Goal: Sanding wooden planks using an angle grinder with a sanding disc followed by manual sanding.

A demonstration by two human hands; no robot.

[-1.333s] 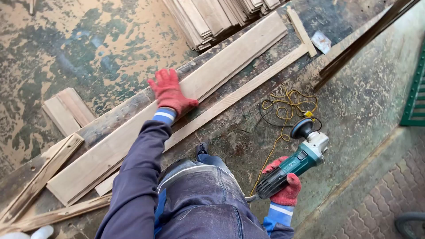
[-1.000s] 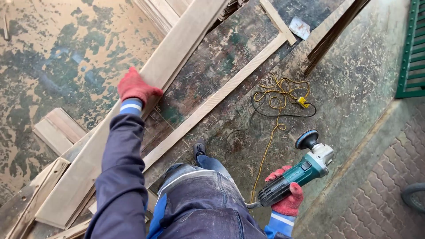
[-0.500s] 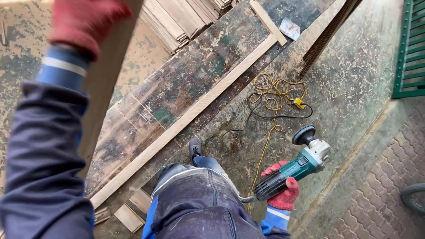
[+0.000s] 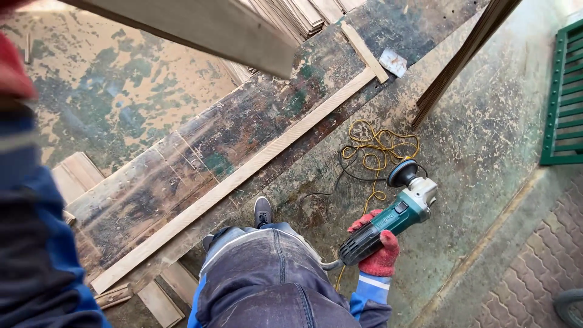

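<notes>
My right hand (image 4: 378, 252) is clamped on the green angle grinder (image 4: 388, 220) at lower centre, disc clear of my leg; the left hand (image 4: 11, 67), upper left, lifts a wooden board (image 4: 200, 27), its grip out of view.

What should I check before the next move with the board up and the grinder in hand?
1. Right hand grip on grinder: wrapped round the body, ok.
2. Grinder disc off the floor and leg: ok.
3. Left hand grip on board: mostly out of frame, cannot tell.
4. Yellow cord tangled on the floor near the foot: not ok.
5. Long strip lying flat on the bench: ok.
6. Disc spinning or stopped: cannot tell.
</notes>
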